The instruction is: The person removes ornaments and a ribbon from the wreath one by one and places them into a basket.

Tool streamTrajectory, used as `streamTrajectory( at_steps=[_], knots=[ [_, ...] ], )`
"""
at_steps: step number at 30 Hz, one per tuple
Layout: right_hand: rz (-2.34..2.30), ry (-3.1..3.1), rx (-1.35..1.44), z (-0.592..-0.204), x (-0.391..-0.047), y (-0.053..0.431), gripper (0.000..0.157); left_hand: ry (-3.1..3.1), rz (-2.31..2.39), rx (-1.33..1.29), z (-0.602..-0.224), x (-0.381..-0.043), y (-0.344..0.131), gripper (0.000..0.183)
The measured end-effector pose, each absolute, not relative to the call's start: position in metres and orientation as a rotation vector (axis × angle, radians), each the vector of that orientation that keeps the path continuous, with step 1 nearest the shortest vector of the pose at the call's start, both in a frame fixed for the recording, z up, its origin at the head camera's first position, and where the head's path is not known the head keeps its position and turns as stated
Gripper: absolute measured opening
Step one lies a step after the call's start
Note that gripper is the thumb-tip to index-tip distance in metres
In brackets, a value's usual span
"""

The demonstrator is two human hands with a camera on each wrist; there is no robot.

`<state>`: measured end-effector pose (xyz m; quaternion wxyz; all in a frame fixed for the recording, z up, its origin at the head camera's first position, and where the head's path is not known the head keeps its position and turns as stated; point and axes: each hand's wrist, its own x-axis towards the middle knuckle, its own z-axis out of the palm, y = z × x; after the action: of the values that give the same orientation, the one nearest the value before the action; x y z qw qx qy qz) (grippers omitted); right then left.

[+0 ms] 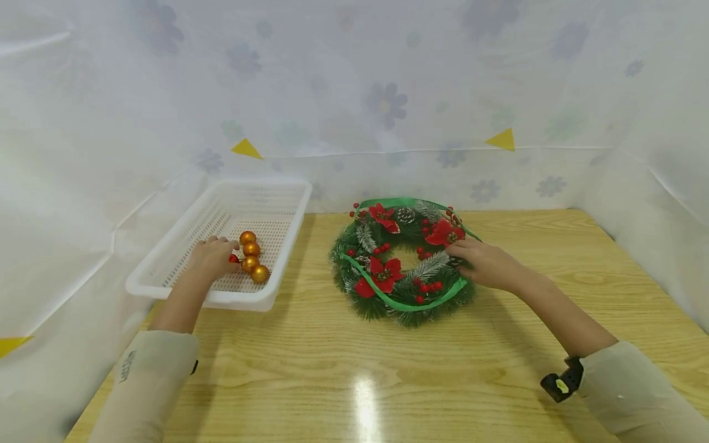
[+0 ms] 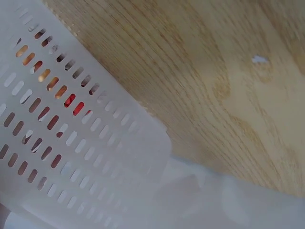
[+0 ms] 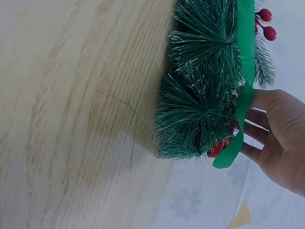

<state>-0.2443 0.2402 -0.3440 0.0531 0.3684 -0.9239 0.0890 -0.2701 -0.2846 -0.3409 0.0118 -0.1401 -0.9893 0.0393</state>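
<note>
My left hand (image 1: pixel 213 258) reaches down into the white slotted plastic basket (image 1: pixel 144 280). A small shiny red piece (image 1: pixel 234 258) shows beside its fingertips; the palm side is hidden, so I cannot tell whether the fingers hold it. Several glossy orange balls (image 1: pixel 250 248) lie in a row just right of that hand. My right hand (image 1: pixel 487 264) grips the right edge of a green Christmas wreath (image 1: pixel 360 301), its fingers over the top beside the green ribbon (image 3: pixel 245 62). Red poinsettias (image 1: pixel 386 275), berries, frosted sprigs and a pine cone (image 1: pixel 406 215) decorate the wreath.
Both basket and wreath stand on a wood-grain table (image 1: pixel 332 363). White flowered sheeting (image 1: pixel 354 98) rises behind and at the sides, with yellow triangles (image 1: pixel 501 139) stuck on it. In the right wrist view a thin green strand (image 3: pixel 133 119) lies on the tabletop.
</note>
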Motion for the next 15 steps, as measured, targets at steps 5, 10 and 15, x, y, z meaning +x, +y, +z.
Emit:
streamTrajectory(
  at_steps=[5, 10, 15],
  knots=[
    [0.256, -2.809, 1.126, -0.345, -0.246, 0.240, 0.037, -2.997, 0.124, -0.423, -0.334, -0.268, -0.282, 0.043],
    [0.252, -2.809, 1.131, -0.344, -0.247, 0.240, 0.037, -2.887, 0.095, -0.440, -0.318, -0.263, -0.264, 0.040],
    [0.263, -2.812, 1.139, -0.342, -0.247, 0.239, 0.038, -2.768, 0.083, -0.517, -0.298, -0.256, -0.229, 0.040]
  ],
)
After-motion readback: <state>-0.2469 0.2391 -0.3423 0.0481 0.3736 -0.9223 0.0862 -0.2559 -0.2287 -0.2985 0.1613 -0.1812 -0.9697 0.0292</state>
